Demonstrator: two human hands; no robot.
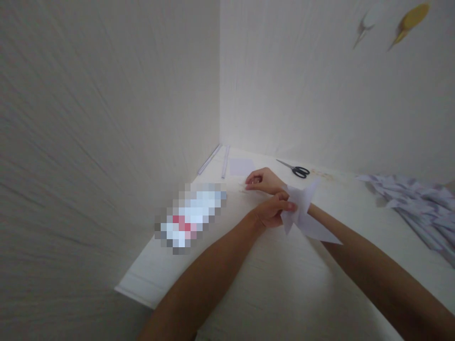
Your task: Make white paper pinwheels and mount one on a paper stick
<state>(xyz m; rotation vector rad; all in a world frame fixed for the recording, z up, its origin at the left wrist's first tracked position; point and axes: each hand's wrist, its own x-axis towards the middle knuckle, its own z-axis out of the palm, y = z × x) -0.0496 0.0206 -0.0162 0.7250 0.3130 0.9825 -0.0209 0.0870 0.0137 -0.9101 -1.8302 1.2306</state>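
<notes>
My left hand (275, 211) is closed on a white paper pinwheel (301, 208) with pointed blades, its thumb pressed near the middle. The pinwheel is held above the table, in front of my right forearm. My right hand (267, 181) reaches past it to the left, low over the table, with fingers curled and the thumb and forefinger close together. Whether something small is between those fingertips I cannot make out. Small pale bits (243, 189) lie just beside them. Behind my right hand a square of white paper (242, 166) lies flat.
Black-handled scissors (300, 171) lie near the back wall. Two thin clear sticks (225, 162) are in the back left corner. A blurred-out bright phone-like object (199, 213) lies at left. Folded papers (412, 192) are heaped at right. Yellow (414, 18) and white hooks hang on the wall.
</notes>
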